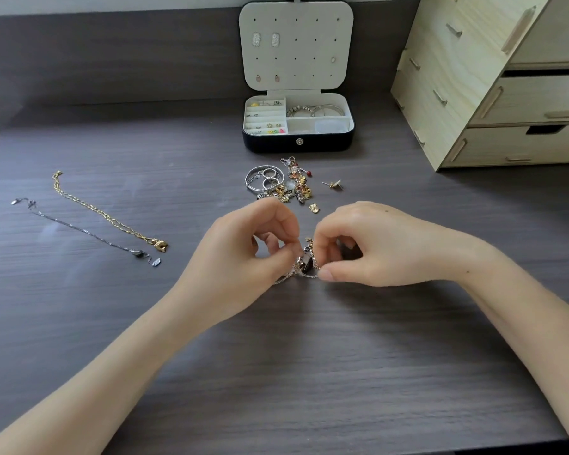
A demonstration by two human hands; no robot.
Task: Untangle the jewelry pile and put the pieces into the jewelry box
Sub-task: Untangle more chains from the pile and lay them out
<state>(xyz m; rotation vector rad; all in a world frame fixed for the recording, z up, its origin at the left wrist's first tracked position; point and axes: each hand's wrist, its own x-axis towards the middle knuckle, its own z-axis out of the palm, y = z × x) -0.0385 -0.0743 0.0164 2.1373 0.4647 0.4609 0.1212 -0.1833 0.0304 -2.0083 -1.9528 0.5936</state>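
While the left hand (pixel 243 244) and right hand (pixel 368 244) meet at mid-table (pixel 309 372), each pinches with curled fingers one knotted chain (pixel 304 265) bearing a dark pendant. Remaining jewelry pile (pixel 283 183): just beyond the hands, before the open jewelry box (pixel 270 144). Laid out well to the left, side by side: gold chain (pixel 105 215), grey chain (pixel 89 233).

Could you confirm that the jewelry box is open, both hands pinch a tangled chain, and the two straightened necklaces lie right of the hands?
Not quite: the head view shows the gold necklace and silver necklace lying left of the hands. The jewelry box is open, and the left hand and right hand do pinch the tangled chain.
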